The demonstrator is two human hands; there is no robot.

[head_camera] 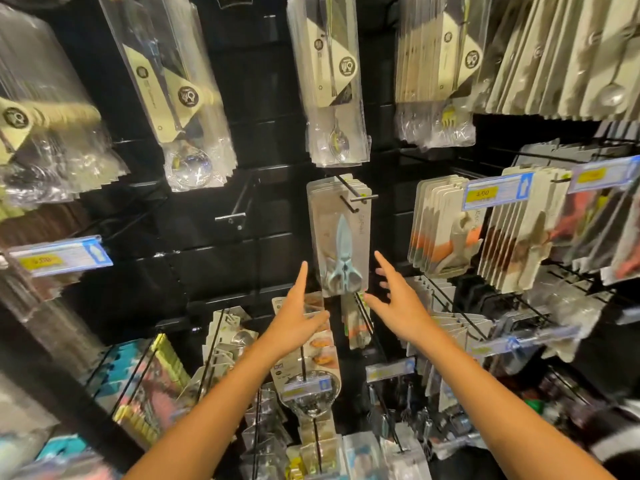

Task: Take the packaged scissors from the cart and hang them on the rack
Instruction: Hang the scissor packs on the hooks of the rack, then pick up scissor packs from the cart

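Straight ahead in the head view, the packaged scissors (341, 244) hang on a black peg hook (350, 195) of the dark rack (277, 209), a stack of like packs behind the front one. The front pack is a clear blister on a grey card, with pale blue scissors pointing blade-up inside it. Both of the person's bare arms reach up from the bottom of the frame toward it. The left hand (298, 315) sits just beside the pack's lower left edge, fingers straight and together, thumb spread out under the pack's lower corner; it holds nothing, and whether the fingertips touch the pack cannot be told. The right hand (396, 299) is just beside the pack's lower right edge, fingers straight and slightly fanned, also holding nothing and apart from the card. To the left of the scissors an empty peg hook (239, 206) juts out. Above hang bagged spoons (332, 81) and ladles (180, 98) in clear sleeves. To the right, carded utensils (440, 230) hang behind a blue and yellow price tag (495, 192). Another price tag (59, 256) shows at far left. Below the hands, a packaged strainer (310, 393) and other carded goods fill the lower hooks.
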